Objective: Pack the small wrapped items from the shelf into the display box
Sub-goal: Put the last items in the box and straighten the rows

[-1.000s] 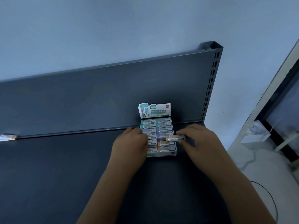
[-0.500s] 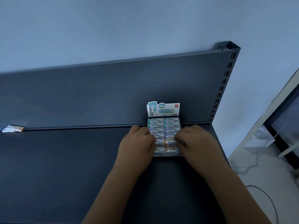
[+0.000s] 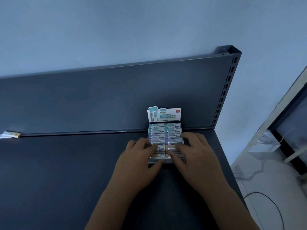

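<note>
- The box (image 3: 167, 161) sits on the dark shelf (image 3: 66, 180), towards its right end and pushed back near the rear panel (image 3: 99, 97).
- Its printed flap (image 3: 164, 115) stands upright at the far side.
- Inside, the wrapped items (image 3: 157, 130) lie flat in two columns, packed side by side (green at the back, then purple, then orange nearest the person).
- The left hand (image 3: 141, 161) lies over the near left column, fingers fairly straight on the items and thumb at the box's front edge.
- The right hand (image 3: 194, 156) rests on the right column, fingers spread and loosely extended, gripping nothing.
- One stray item (image 3: 10, 134) lies far off at the shelf's left edge, against the rear panel.
- A slotted upright (image 3: 224, 90) ends the rack on the right.
- Beyond it, a dark cable (image 3: 265, 196) loops across the pale floor.
</note>
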The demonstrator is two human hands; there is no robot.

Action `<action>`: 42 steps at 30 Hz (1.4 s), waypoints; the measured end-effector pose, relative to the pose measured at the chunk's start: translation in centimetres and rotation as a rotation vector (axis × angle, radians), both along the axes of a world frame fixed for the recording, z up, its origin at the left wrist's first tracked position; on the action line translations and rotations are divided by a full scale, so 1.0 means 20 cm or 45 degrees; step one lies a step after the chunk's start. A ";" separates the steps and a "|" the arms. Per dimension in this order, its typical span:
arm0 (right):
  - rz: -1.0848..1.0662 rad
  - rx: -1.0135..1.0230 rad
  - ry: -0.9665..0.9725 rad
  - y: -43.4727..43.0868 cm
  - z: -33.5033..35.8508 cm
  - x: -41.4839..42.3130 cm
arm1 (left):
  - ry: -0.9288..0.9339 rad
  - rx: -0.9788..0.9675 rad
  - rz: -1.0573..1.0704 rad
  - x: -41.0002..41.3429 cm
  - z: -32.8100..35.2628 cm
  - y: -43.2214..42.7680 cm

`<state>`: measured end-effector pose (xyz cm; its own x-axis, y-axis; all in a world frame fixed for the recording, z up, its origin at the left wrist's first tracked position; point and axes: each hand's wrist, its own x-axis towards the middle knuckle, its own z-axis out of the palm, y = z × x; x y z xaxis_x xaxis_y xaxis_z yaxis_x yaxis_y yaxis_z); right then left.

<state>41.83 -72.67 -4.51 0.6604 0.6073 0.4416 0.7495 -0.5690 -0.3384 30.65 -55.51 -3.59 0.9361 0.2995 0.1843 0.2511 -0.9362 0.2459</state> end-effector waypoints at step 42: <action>0.103 -0.036 0.478 1.29 0.10 -1.06 | -0.008 -0.073 0.328 -1.07 0.03 1.33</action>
<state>20.67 -46.87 -2.46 0.7223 0.6727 0.1604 0.6192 -0.5258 -0.5832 9.16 -28.90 -3.08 0.8263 0.5382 0.1658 0.4779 -0.8259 0.2992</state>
